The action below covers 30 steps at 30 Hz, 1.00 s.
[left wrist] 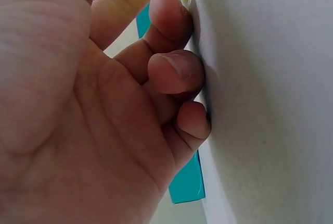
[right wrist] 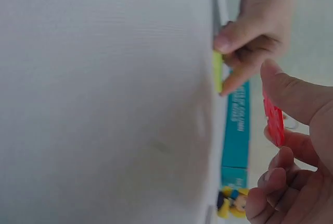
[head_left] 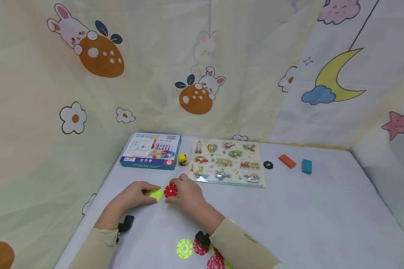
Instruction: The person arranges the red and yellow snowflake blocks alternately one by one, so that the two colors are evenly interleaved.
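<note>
In the head view my left hand (head_left: 134, 194) pinches a yellow-green notched disc (head_left: 156, 194) by its edge, low over the white table. Close beside it, my right hand (head_left: 190, 192) holds a red notched disc (head_left: 170, 191) between thumb and finger. A small gap separates the two discs. From the right wrist view, the red disc (right wrist: 273, 120) is tilted edge-on and clear of the tabletop, while the yellow-green disc (right wrist: 217, 72) stands near the table surface. The left wrist view shows the left hand's other fingers (left wrist: 174, 73) curled against the cloth; only a sliver of its disc appears.
Near the right forearm lie more discs, including a yellow-green one (head_left: 184, 249) and a red one (head_left: 216, 262), partly covered by the sleeve. Behind the hands are a box (head_left: 151, 151), a yellow figurine (head_left: 183, 159), a picture puzzle board (head_left: 229, 162), a black disc (head_left: 268, 165), an orange block (head_left: 287, 161) and a blue block (head_left: 307, 166).
</note>
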Each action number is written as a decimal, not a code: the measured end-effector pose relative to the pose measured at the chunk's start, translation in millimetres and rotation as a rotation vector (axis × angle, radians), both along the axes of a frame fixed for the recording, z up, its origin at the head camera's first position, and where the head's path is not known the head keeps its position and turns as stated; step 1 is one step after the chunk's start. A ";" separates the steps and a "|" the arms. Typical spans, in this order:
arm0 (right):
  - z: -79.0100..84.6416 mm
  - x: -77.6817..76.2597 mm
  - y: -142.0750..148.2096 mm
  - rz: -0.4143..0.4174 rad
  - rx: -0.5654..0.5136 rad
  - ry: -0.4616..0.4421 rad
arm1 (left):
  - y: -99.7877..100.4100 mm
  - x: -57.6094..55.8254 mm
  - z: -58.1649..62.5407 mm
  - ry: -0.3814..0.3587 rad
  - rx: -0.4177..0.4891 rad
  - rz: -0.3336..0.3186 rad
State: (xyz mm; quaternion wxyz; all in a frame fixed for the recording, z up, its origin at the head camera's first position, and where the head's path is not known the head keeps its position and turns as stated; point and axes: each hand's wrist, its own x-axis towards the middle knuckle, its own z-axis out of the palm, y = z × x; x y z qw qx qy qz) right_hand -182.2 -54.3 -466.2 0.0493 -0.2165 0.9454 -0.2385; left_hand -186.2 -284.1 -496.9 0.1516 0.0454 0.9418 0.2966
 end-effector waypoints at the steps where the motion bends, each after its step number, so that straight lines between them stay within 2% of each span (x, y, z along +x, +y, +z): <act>1: -3.6 -1.9 -3.8 -0.004 0.012 -0.021 | 0.6 0.0 0.0 -0.003 0.004 0.007; 5: -16.7 -8.0 -13.0 -0.020 0.058 -0.102 | 3.0 -0.1 0.8 -0.021 0.024 0.028; 11: -25.9 -13.9 -15.1 -0.024 0.072 -0.130 | 3.5 -1.6 1.7 -0.033 0.033 0.043; 18: -25.9 -13.5 -9.6 -0.019 -0.017 -0.216 | 2.8 -1.3 3.2 -0.052 0.037 0.051; 23: -25.3 -11.6 -8.7 0.004 -0.052 -0.221 | 7.0 1.1 10.6 -0.040 -0.008 0.049; 30: -22.1 -8.5 -4.1 -0.004 -0.059 -0.222 | 31.5 4.7 20.2 0.015 -0.051 -0.012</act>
